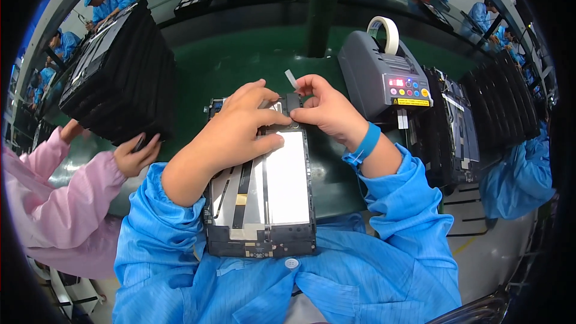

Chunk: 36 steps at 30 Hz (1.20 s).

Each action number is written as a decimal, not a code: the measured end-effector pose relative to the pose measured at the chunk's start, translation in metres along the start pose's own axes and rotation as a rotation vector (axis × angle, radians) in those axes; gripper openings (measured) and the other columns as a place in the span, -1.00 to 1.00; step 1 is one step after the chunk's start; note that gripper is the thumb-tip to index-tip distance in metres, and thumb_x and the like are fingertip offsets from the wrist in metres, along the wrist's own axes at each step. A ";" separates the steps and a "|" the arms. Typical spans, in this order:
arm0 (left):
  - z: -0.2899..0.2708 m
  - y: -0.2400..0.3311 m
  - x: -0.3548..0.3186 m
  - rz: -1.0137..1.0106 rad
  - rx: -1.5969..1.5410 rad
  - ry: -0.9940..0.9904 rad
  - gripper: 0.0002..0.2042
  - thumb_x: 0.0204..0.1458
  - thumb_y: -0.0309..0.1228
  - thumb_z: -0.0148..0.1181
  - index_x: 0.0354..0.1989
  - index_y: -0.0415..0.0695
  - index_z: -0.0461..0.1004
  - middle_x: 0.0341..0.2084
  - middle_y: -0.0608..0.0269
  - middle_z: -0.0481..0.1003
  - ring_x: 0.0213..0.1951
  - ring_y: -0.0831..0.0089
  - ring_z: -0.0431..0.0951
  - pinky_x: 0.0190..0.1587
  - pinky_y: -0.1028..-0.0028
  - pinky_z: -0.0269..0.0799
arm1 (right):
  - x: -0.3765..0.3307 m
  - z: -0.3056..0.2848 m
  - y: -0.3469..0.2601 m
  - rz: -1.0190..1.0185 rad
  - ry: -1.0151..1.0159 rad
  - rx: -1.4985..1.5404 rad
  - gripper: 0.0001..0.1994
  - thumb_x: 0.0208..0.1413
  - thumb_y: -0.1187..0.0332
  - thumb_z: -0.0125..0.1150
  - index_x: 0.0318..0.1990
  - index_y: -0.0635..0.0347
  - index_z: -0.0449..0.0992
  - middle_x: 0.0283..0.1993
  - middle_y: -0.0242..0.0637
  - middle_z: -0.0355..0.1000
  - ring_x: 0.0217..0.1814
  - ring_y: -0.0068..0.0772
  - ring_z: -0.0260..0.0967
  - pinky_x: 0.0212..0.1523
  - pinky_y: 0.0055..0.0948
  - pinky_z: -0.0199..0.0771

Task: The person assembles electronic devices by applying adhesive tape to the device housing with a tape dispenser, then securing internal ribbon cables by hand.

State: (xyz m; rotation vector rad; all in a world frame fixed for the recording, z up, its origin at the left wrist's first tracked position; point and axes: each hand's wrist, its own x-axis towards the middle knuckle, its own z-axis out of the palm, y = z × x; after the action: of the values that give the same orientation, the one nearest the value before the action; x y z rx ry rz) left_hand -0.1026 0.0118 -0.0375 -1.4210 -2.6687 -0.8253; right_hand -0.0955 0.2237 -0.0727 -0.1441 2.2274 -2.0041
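Clearly the open tablet chassis (264, 198) lay flat on the green bench (240, 60), its near end overhanging onto the person's lap, with bare silver plate and thin black flex cables exposed. The left hand (237, 126) pressed down across its upper part, fingers spread and flat, while the right hand (327, 108) pinched a small black part (293, 103) at the top edge, a strip of clear tape (291, 78) sticking up beside it. It looked stiff, light and fragile; the frame edges seemed the safe grip, away from the cables. A grey tape dispenser (384, 75) stood just right.
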 end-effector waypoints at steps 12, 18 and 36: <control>0.009 0.000 0.001 -0.042 0.123 0.126 -0.81 -0.12 -0.43 0.24 -0.27 -0.03 0.56 -0.01 0.04 0.33 0.27 -0.08 0.10 0.20 0.07 0.12 | -0.001 -0.002 0.005 -0.013 -0.022 0.158 -0.58 -0.06 0.45 0.31 -0.01 0.23 0.34 -0.03 -0.25 0.25 -0.33 -0.66 0.27 -0.23 -0.64 0.35; 0.011 -0.003 0.004 -0.093 0.063 0.133 -0.82 -0.06 -0.45 0.09 -0.30 -0.01 0.60 0.05 -0.05 0.30 0.30 -0.10 0.03 0.26 0.05 0.02 | -0.003 -0.023 -0.022 -0.153 -0.229 -0.034 -0.85 -0.01 0.33 0.27 -0.38 0.21 0.50 -0.41 -0.40 0.40 -0.42 -0.57 0.28 -0.34 -0.56 0.33; 0.004 -0.007 0.019 -0.348 -0.105 0.072 -0.89 -0.20 -0.38 0.31 -0.48 -0.10 0.62 0.08 -0.08 0.32 0.31 -0.06 0.01 0.24 0.10 0.06 | 0.014 -0.008 -0.046 -0.040 -0.356 -0.755 -0.85 -0.04 0.33 0.26 -0.48 0.22 0.51 -0.61 -0.32 0.38 -0.55 -0.43 0.31 -0.47 -0.44 0.33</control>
State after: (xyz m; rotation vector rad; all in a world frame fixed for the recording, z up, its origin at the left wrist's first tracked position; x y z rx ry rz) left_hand -0.1188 0.0254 -0.0397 -0.9284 -2.8974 -1.0286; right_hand -0.1121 0.2241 -0.0272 -0.5693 2.5907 -0.9436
